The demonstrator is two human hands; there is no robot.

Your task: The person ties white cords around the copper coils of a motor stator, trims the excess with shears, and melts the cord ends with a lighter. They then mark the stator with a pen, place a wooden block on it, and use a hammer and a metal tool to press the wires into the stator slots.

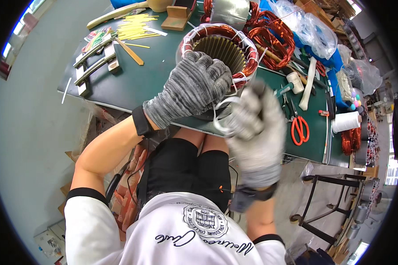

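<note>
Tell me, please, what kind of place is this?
Probably a workshop for winding electric motors. A stator with copper windings stands on the green workbench, loose copper wire coils lie behind it, and orange-handled scissors lie nearby.

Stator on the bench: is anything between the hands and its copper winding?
Nothing visible. The left hand already rests on the near rim of the stator, on the copper winding. The right hand, blurred, grips a white tie strip running up to that rim.

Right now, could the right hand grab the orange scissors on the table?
Probably yes, but not freely: the scissors lie uncovered close beside the right hand, yet that hand is closed on white tape.
</note>
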